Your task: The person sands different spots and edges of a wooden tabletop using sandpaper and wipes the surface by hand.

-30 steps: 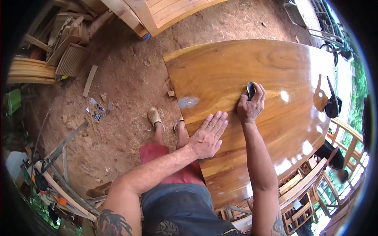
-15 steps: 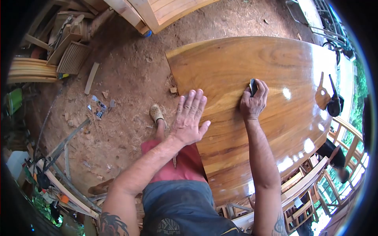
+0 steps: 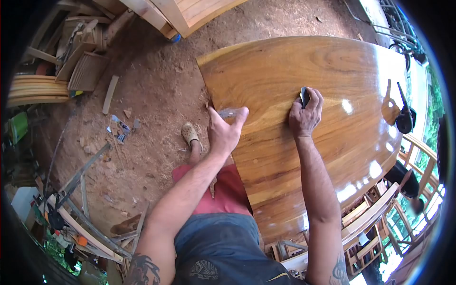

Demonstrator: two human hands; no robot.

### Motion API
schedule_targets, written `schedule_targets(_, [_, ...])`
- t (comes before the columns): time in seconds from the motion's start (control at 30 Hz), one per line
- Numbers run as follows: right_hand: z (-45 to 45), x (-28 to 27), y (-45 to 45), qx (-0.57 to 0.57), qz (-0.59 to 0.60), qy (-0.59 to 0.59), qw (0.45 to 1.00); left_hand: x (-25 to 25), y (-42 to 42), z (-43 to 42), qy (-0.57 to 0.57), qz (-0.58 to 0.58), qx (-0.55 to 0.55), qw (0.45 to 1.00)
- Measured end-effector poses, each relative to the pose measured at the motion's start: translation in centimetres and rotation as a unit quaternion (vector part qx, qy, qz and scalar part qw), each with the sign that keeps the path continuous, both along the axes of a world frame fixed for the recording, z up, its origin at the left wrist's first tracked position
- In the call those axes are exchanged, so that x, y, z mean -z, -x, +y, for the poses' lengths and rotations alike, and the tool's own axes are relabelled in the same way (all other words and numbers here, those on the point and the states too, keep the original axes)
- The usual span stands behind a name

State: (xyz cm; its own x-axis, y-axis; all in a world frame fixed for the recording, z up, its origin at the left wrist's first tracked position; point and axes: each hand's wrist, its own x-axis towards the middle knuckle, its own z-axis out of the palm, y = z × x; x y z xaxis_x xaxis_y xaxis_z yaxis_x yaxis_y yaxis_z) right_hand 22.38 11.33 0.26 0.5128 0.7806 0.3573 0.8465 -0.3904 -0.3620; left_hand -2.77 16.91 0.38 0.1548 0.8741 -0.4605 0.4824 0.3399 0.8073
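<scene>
My right hand (image 3: 305,116) rests on the glossy wooden tabletop (image 3: 266,175). Its curled fingers grip a small dark piece of sandpaper (image 3: 304,96) with a pale edge; the underside is hidden. My left hand (image 3: 224,130) is over the left edge of the tabletop, thumb and a finger spread apart. A pale, smeared patch shows between them, and the other fingers cannot be made out clearly. I see nothing held in that hand.
A black tool with a handle (image 3: 404,121) stands at the tabletop's far right. Wooden furniture frames (image 3: 365,237) crowd the lower right. Stacked boards (image 3: 38,90) lie at the left, and a wooden piece (image 3: 183,19) stands at the top. A person (image 3: 408,187) is beyond the right edge.
My left hand has turned from palm-down with fingers stretched out to a tilted pose, thumb raised. My right hand stays in nearly the same spot with the sandpaper.
</scene>
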Motion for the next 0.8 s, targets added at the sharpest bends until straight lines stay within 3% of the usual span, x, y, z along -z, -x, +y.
schedule_targets(0.13, [0.2,0.2,0.0,-0.001,0.0,-0.001,1.0,1.0,-0.6,-0.3,-0.08,-0.028,-0.068,0.994])
schedule_targets(0.33, [0.0,0.2,-0.1,0.003,-0.004,0.004,1.0,0.7,1.5,0.7,-0.052,-0.058,-0.011,0.997])
schedule_targets(0.53, [0.0,0.4,-0.2,0.0,-0.004,0.004,1.0,2.0,3.1,1.0,-0.092,-0.001,0.069,0.993])
schedule_targets(0.8, [0.1,0.1,0.0,0.005,-0.001,0.005,1.0,2.5,4.6,1.9,-0.124,-0.059,0.103,0.985])
